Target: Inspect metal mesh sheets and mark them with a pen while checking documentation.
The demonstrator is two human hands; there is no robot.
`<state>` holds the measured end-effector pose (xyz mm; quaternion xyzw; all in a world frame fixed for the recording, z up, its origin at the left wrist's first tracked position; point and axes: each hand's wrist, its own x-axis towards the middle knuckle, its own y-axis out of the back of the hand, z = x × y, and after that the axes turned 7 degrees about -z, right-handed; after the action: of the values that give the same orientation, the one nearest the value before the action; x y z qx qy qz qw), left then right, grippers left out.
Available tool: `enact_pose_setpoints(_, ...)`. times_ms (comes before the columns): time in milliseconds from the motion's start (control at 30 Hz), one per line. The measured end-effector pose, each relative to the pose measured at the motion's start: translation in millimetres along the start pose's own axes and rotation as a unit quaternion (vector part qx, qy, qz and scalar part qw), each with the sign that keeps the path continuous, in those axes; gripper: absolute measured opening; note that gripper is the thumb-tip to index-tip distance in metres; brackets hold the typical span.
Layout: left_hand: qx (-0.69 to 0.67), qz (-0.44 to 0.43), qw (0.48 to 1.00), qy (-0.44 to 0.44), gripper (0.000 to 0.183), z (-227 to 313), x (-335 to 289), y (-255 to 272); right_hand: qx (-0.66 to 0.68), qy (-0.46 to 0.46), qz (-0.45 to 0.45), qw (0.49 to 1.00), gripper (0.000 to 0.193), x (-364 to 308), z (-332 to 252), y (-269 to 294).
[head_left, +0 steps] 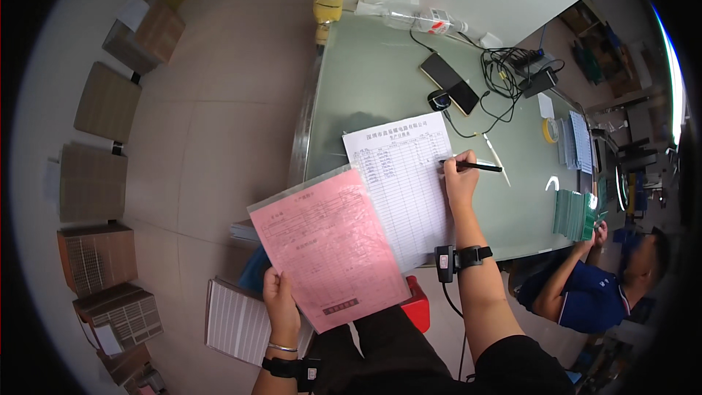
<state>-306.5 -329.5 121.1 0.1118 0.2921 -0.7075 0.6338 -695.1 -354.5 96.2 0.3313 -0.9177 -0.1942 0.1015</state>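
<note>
My left hand [281,294] grips the lower left edge of a pink printed form [329,249] in a clear plastic sleeve, thumb on top. The sleeve is tilted and covers the lower left part of a white table sheet [402,183] on the greenish desk. Handwritten entries fill several upper rows of that sheet. Over its right edge, my right hand [461,179] is closed around a black pen [475,166], the tip at the sheet's right-hand columns. Each wrist wears a black strap with a small device.
A smartphone [449,83], tangled black cables [504,77], a plastic bottle [428,20] and a white pen-like tool [496,157] lie on the desk [365,66]. A pen holder [328,9] stands at its far left corner. At right, a co-worker [585,289] handles green boards [574,213]. A red stool [417,307] is below.
</note>
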Motion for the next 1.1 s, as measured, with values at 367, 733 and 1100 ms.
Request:
enact_pose_setpoints(367,-0.012,0.014,1.000,0.004,0.016,2.1,-1.0,-3.6,-0.009,0.005,0.017,1.000,0.017,-0.2,0.0,0.5)
enact_pose_setpoints(733,-0.009,0.013,1.000,-0.012,0.016,7.2,-3.9,-5.7,-0.022,0.013,0.024,0.999,0.017,-0.3,1.8,-2.9)
enact_pose_setpoints(1100,-0.141,-0.062,0.987,-0.054,0.009,34.6,8.8,-35.7,0.098,-0.005,-0.353,0.931,0.035,-88.3,-46.1,41.9)
